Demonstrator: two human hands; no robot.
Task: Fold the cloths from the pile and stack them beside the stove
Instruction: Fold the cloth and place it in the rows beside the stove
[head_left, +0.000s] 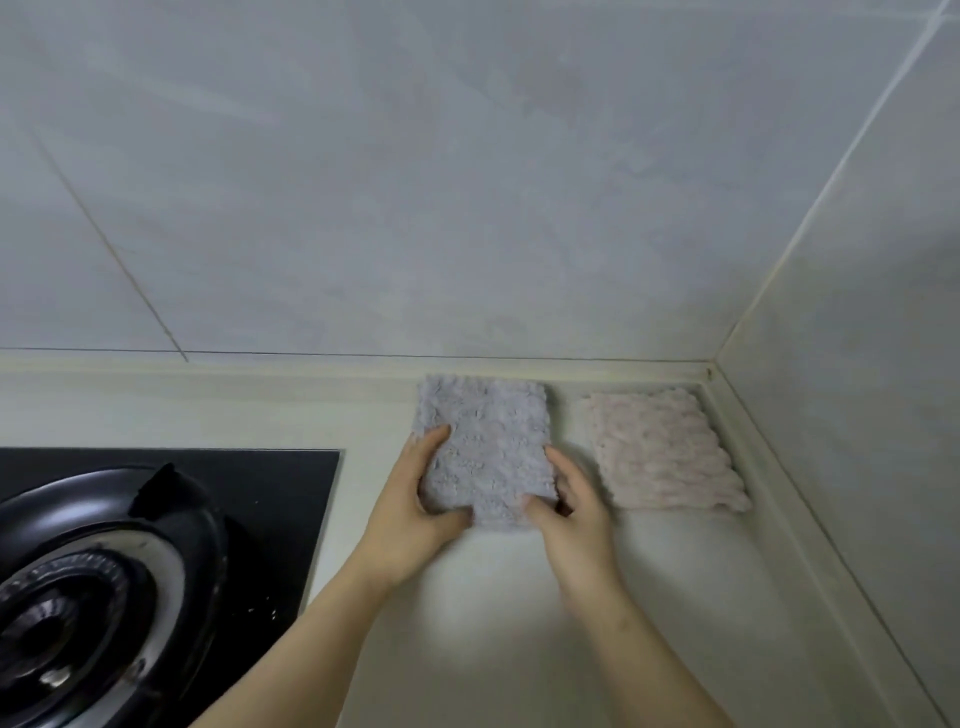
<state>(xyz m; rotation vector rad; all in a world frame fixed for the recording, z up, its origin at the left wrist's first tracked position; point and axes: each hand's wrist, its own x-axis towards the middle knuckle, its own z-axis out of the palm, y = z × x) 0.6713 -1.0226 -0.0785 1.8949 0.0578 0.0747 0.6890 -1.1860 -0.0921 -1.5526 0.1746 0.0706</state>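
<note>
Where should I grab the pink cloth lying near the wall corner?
Pinch its near edge, coming from the front. The pink cloth lies flat with walls close behind and on its right, and the grey cloth on its left; only the near side looks open.

The stove (130, 561) runs off the left and bottom edges, the forearms (322, 623) off the bottom, and the left hand (415, 514) and blurred right hand (571, 514) hide the near corners of the grey cloth (485, 447).
</note>
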